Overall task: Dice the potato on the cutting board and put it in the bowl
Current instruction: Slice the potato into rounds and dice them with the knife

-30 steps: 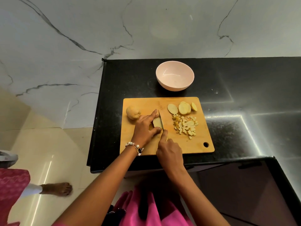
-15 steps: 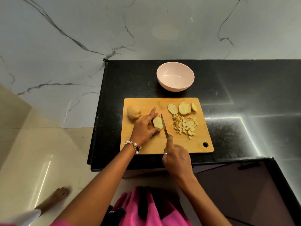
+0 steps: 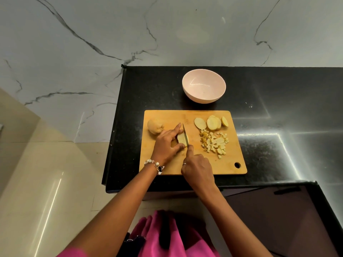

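We were partway: our left hand (image 3: 168, 143) pinned a potato slice (image 3: 182, 139), our right hand (image 3: 197, 168) gripped the knife (image 3: 185, 134), dice (image 3: 214, 143) piled on the board (image 3: 228, 165), slices (image 3: 210, 123) waited, bowl (image 3: 204, 89) empty.

We are standing in a home kitchen. We lean over a black polished stone counter (image 3: 278, 112) that meets a wall of pale marble with dark veins (image 3: 111, 34), and glossy cream floor tiles (image 3: 46, 182) spread beneath us on the left. On the counter lie a wooden cutting board (image 3: 230, 164) with potato slices (image 3: 211, 123) and small dice (image 3: 215, 142), and a pale pink bowl (image 3: 203, 89) just beyond it. Under the counter's near right edge we see a dark panel (image 3: 278, 219), probably a cabinet door, though the dim light leaves that unsure.
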`<state>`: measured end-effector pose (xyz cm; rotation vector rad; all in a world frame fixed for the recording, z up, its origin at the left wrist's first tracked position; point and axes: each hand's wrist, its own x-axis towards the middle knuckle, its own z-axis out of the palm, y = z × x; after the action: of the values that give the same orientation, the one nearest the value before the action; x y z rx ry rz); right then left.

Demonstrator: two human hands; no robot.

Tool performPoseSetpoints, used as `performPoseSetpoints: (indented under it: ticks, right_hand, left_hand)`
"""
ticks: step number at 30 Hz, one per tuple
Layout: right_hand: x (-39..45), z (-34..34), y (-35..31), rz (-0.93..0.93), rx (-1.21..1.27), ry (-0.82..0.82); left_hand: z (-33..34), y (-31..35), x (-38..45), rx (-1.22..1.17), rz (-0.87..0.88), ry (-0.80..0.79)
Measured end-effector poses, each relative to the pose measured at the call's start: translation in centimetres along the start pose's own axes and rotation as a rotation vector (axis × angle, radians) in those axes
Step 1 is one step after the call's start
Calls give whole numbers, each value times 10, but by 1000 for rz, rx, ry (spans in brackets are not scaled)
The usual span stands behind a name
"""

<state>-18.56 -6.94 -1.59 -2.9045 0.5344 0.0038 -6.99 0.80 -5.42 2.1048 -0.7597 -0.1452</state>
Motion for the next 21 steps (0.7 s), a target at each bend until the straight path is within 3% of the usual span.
performPoseSetpoints:
  ticks: [8,17,21]
  right_hand:
    - [-9,7,3,-20,55,25]
    - [-51,-1,6,28,48,-115]
    - [-38,-15,9,46,116,-48]
  left_hand:
    - [2,-1,0,-3,-11,22]
    - [1,2,-3,-12,-45,18]
    - [-1,3,-3,-2,-60,-8]
